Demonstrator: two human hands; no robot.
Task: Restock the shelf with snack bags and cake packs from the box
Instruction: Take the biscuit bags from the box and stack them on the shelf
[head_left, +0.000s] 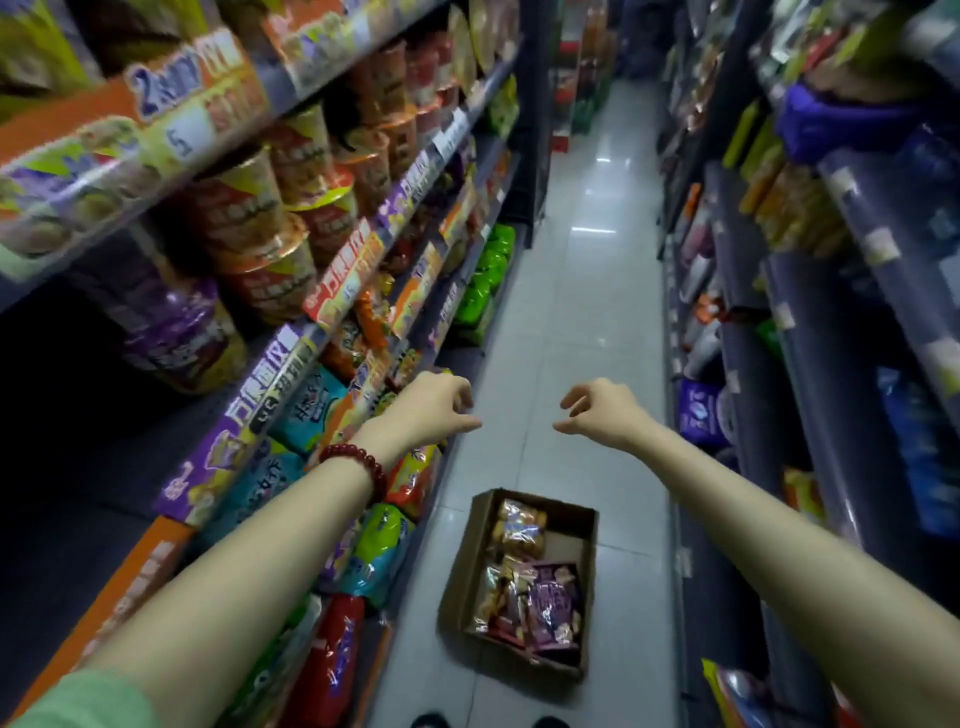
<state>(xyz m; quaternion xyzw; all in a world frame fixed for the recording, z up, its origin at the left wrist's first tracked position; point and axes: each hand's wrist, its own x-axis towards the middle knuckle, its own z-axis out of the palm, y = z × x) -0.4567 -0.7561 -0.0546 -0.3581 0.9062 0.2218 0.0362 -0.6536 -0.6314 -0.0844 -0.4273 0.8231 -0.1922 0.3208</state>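
1. The tiered grey metal shelf (291, 358) runs along the left side of the aisle, loaded with orange and purple cup-noodle tubs (260, 244) above and teal, green and red snack bags (374, 551) on the lower tiers.
2. The left hand (431, 410) hangs in the air just beside the lower shelf edge, arm stretched forward, a dark red bead bracelet (358, 462) on its wrist. Its grip is loose: fingers curl downward and hold nothing.
3. The open brown cardboard box (457, 571) sits on the pale tiled floor (571, 322) below and between the two hands, close to the shelf's foot. Inside it lie clear packs of golden cakes (519, 525) and purple snack bags (556, 603).
4. The right hand (597, 410) hovers level with the left one, apart from it, over the floor. Its grip is likewise slack, fingers drooping and holding nothing.
5. A second dark shelf (810, 332) of blurred goods lines the right side.
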